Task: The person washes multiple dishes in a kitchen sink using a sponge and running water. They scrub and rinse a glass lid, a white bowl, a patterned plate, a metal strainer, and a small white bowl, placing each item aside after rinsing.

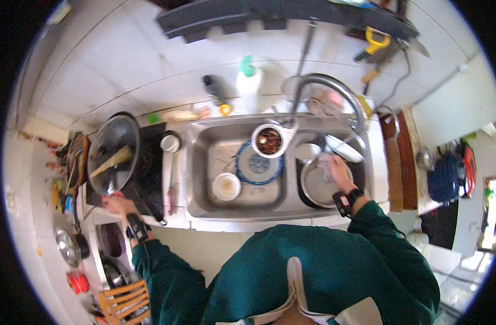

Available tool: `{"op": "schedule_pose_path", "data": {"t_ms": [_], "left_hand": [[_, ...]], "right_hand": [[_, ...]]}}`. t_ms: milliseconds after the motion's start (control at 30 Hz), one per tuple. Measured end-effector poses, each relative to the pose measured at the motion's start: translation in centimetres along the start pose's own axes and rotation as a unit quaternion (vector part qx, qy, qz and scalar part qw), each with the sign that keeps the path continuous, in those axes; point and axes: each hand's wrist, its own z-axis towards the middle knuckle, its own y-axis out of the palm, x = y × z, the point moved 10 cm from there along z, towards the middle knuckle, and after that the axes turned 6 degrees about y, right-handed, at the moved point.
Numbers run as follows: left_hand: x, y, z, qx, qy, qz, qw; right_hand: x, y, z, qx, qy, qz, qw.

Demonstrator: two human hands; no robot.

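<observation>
At the right basin [368, 178] of the steel double sink, my right hand [340, 172] holds a pale scrubbing cloth [324, 162] inside a round metal pan [315, 187]. Small white bowls [307, 151] and a white dish [345, 148] stand behind that pan in the same basin. Far to the left, my left hand [120, 206] is closed around the handle end of a dark wok [105, 162] tilted over the black cooktop [150, 162]. A bamboo wok brush [116, 160] lies in the wok. Motion blur softens the left fingers and the reddish handle.
The left basin [197, 174] holds a blue-rimmed plate [260, 162] and a small stained bowl [226, 187]. A strainer cup [268, 141] with dark scraps sits at the divider, below the arched faucet [329, 77]. Bottles [248, 81] stand behind; a ladle [170, 170] lies left.
</observation>
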Motion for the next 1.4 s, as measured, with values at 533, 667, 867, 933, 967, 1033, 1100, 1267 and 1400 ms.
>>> {"op": "schedule_pose_path", "data": {"t_ms": [533,667,867,933,967,1033,1100,1267,1400], "left_hand": [[4.7,6.9,-70.9,-0.646,-0.616,-0.072,0.444],[5.6,5.5,-76.7,-0.655,-0.643,-0.045,0.394],[6.9,4.4,-78.4,-0.761,-0.483,0.075,0.427],[6.0,4.1,-77.8,-0.819,-0.360,0.127,0.428],[5.1,3.8,-77.7,-0.834,-0.317,0.137,0.430],[3.1,4.4,-77.1,-0.886,-0.104,0.163,0.422],[2.8,4.3,-77.2,-0.878,0.182,0.135,0.422],[-1.5,3.1,-78.0,-0.881,0.266,0.178,0.349],[-4.7,2.1,-76.0,-0.791,-0.294,0.232,0.485]], "right_hand": [[-5.6,-1.2,-3.8,-0.175,-0.016,0.223,0.959],[-6.1,0.9,-5.1,-0.184,-0.158,0.051,0.969],[-4.6,0.3,-1.6,-0.020,-0.155,-0.111,0.981],[-5.2,-1.5,-0.4,0.035,-0.186,-0.116,0.975],[-5.3,-2.2,0.2,0.046,-0.189,-0.122,0.973],[-1.2,-1.7,1.4,-0.058,-0.020,-0.024,0.998],[-0.1,-1.7,1.2,-0.091,-0.018,-0.073,0.993],[1.7,-0.9,-3.2,-0.033,-0.223,-0.455,0.862],[6.2,-0.2,-2.5,-0.141,-0.128,-0.538,0.821]]}}
